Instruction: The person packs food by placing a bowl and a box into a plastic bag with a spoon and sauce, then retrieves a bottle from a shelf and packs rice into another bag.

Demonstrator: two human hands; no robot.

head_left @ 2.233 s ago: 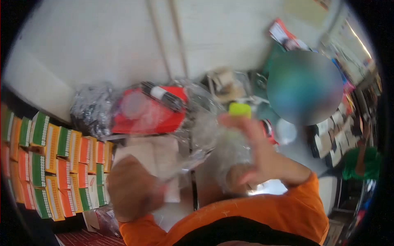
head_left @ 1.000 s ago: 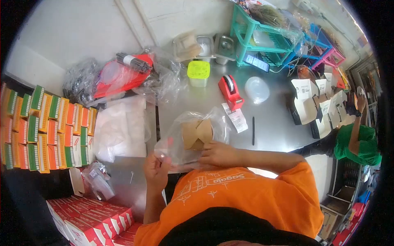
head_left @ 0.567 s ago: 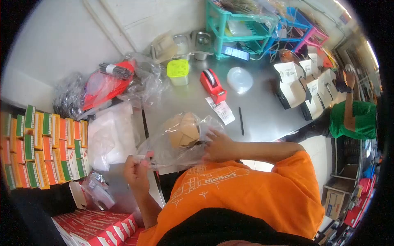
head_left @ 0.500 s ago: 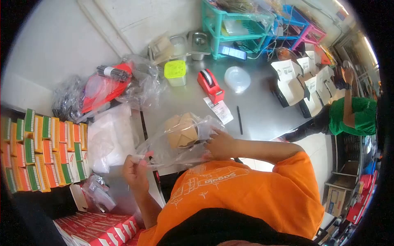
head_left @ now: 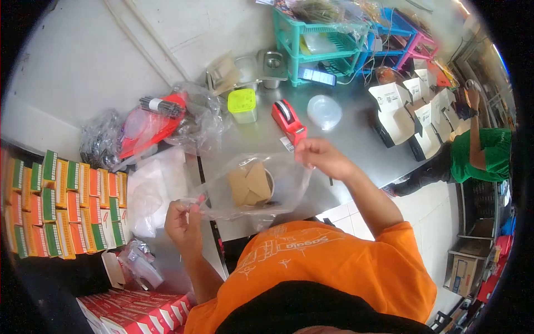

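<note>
We see a big white wall [head_left: 67, 67] with a few grey marks on it. Two thin, pale pipes [head_left: 153, 47] run down it on a slant. By the wall we have a shiny steel table [head_left: 356, 123]. At its back stand a teal plastic rack [head_left: 293, 47], a blue rack [head_left: 400, 26] and a pink rack [head_left: 425, 43], side by side. Our floor [head_left: 406, 220] has pale square tiles with thin lines. On the right we see dark metal shelves [head_left: 467, 246]. Bright light [head_left: 500, 60] shines near the top right edge.
</note>
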